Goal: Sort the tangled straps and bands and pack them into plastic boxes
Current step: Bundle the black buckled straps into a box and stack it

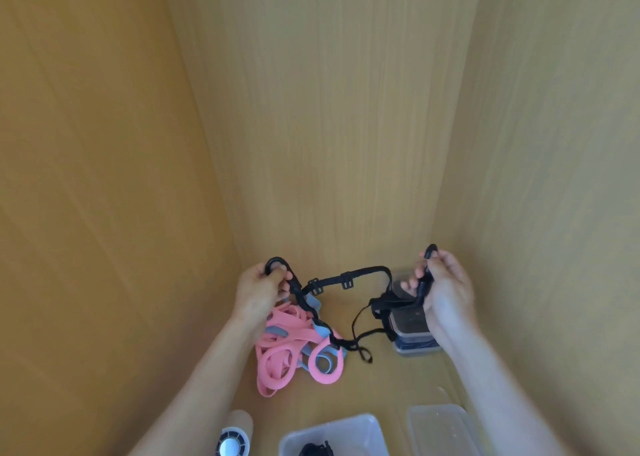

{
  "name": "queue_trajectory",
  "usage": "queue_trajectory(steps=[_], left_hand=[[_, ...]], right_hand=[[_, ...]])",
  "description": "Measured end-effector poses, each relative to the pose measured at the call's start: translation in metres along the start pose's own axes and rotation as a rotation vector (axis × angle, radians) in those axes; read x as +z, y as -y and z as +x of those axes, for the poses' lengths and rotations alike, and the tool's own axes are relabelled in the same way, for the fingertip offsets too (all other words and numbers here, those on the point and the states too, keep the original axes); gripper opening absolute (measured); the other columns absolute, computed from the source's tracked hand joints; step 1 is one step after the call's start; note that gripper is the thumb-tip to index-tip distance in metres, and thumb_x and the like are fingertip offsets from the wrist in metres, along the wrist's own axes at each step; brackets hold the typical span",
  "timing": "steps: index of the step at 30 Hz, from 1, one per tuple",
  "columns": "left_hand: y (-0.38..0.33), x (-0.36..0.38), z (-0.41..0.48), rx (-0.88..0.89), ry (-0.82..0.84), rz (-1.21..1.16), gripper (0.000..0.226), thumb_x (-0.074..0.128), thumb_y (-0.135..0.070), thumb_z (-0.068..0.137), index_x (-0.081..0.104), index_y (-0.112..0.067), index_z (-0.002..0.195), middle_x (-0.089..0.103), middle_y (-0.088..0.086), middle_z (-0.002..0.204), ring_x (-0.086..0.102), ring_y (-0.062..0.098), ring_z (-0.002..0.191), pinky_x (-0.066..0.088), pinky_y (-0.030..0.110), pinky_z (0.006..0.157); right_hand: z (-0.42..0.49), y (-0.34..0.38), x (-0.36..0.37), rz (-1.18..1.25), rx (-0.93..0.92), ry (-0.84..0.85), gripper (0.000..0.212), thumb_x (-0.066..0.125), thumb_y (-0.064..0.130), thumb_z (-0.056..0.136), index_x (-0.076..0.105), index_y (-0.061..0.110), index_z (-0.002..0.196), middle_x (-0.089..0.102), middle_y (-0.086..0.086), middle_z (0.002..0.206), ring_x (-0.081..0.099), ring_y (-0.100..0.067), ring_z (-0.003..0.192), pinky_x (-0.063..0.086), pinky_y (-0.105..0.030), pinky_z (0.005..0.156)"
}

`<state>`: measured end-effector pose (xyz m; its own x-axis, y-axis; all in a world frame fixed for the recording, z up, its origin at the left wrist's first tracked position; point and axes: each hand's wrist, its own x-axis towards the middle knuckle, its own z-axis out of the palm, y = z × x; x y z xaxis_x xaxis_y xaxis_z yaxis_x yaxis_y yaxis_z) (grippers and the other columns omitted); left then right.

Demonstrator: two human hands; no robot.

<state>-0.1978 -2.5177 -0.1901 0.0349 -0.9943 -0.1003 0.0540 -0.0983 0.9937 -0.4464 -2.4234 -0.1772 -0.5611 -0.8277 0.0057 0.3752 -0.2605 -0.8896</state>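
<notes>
Partway done, I'd say. On the worktop (381,379) the pink pile (280,355) with blue bands (313,303) mixed in lies unsorted. The far box (412,337) looks packed with dark stuff, the near box (360,424) has something black in it, and the third box (440,424) looks empty. The black strap (346,275) hangs stretched between both hands, tail trailing into the pile. The left hand (259,292) has its grip curled round one looped end, the right hand (446,282) grips the other, both arms reaching forward.
</notes>
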Motion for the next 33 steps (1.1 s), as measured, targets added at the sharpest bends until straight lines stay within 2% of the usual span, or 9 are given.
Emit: queue_trajectory(steps=[4, 10, 14, 17, 20, 23, 27, 30, 33], left_hand=[[0.000, -0.010, 0.008, -0.028, -0.051, -0.123, 0.010, 0.060, -0.008, 0.099, 0.066, -0.012, 0.092, 0.060, 0.003, 0.078, 0.054, 0.012, 0.067, 0.048, 0.027, 0.070], [-0.005, -0.021, 0.019, -0.081, -0.081, -0.403, 0.006, 0.050, -0.013, 0.106, 0.056, -0.013, 0.106, 0.069, 0.011, 0.104, 0.067, 0.024, 0.101, 0.050, 0.039, 0.092], [-0.004, -0.017, 0.015, -0.090, -0.033, -0.471, 0.009, 0.046, -0.015, 0.107, 0.053, -0.017, 0.102, 0.073, 0.009, 0.089, 0.074, 0.022, 0.079, 0.056, 0.038, 0.077], [-0.007, -0.014, 0.014, -0.083, -0.034, -0.497, 0.010, 0.047, -0.017, 0.107, 0.056, -0.017, 0.103, 0.062, 0.002, 0.072, 0.063, 0.015, 0.060, 0.056, 0.031, 0.062], [-0.011, -0.017, 0.015, -0.070, -0.035, -0.507, 0.014, 0.047, -0.019, 0.107, 0.060, -0.021, 0.103, 0.050, -0.003, 0.068, 0.044, 0.008, 0.050, 0.040, 0.019, 0.044], [-0.012, -0.020, 0.013, -0.018, -0.019, -0.398, 0.015, 0.047, -0.020, 0.107, 0.062, -0.023, 0.102, 0.046, -0.005, 0.067, 0.034, 0.005, 0.049, 0.025, 0.017, 0.038], [-0.016, -0.030, 0.013, 0.099, -0.042, -0.119, 0.018, 0.049, -0.023, 0.106, 0.066, -0.025, 0.103, 0.045, -0.005, 0.069, 0.031, 0.006, 0.049, 0.023, 0.017, 0.040], [-0.017, -0.038, 0.017, 0.178, -0.071, 0.105, 0.020, 0.050, -0.023, 0.105, 0.070, -0.023, 0.107, 0.046, -0.002, 0.070, 0.036, 0.005, 0.046, 0.031, 0.017, 0.043], [-0.015, -0.041, 0.018, 0.250, -0.082, 0.278, 0.021, 0.051, -0.019, 0.105, 0.069, -0.015, 0.115, 0.049, -0.003, 0.070, 0.045, 0.004, 0.051, 0.037, 0.018, 0.055]], right_hand=[[0.016, -0.004, -0.013, -0.060, -0.015, -0.102, 0.023, 0.045, 0.001, 0.102, 0.060, 0.010, 0.087, 0.043, 0.002, 0.061, 0.037, -0.011, 0.047, 0.032, -0.022, 0.044], [0.033, -0.015, -0.032, -0.351, -0.126, -0.197, 0.018, 0.052, 0.010, 0.102, 0.058, 0.020, 0.088, 0.049, 0.004, 0.070, 0.041, -0.013, 0.058, 0.035, -0.027, 0.056], [0.035, -0.016, -0.038, -0.448, -0.169, -0.193, 0.016, 0.049, 0.017, 0.106, 0.058, 0.018, 0.092, 0.052, 0.000, 0.071, 0.048, -0.014, 0.056, 0.044, -0.030, 0.056], [0.033, -0.013, -0.041, -0.394, -0.115, -0.126, 0.018, 0.041, 0.012, 0.108, 0.059, 0.015, 0.105, 0.057, -0.005, 0.077, 0.055, -0.016, 0.054, 0.055, -0.029, 0.050], [0.034, -0.013, -0.051, -0.427, -0.105, -0.075, 0.021, 0.043, 0.016, 0.108, 0.063, 0.017, 0.113, 0.057, -0.002, 0.067, 0.049, -0.012, 0.046, 0.043, -0.025, 0.040], [0.038, -0.016, -0.062, -0.651, -0.197, -0.051, 0.020, 0.050, 0.022, 0.106, 0.069, 0.020, 0.113, 0.056, 0.014, 0.062, 0.050, 0.001, 0.050, 0.041, -0.018, 0.055], [0.038, -0.018, -0.069, -0.977, -0.304, 0.063, 0.020, 0.055, 0.023, 0.102, 0.073, 0.026, 0.111, 0.071, 0.024, 0.088, 0.068, -0.002, 0.082, 0.055, -0.026, 0.075], [0.037, -0.022, -0.075, -1.154, -0.359, 0.093, 0.024, 0.054, 0.021, 0.101, 0.074, 0.027, 0.112, 0.070, 0.026, 0.088, 0.066, -0.004, 0.076, 0.053, -0.022, 0.069], [0.037, -0.025, -0.078, -1.220, -0.408, 0.077, 0.027, 0.053, 0.019, 0.101, 0.072, 0.022, 0.119, 0.075, 0.010, 0.093, 0.068, -0.014, 0.073, 0.055, -0.029, 0.071]])
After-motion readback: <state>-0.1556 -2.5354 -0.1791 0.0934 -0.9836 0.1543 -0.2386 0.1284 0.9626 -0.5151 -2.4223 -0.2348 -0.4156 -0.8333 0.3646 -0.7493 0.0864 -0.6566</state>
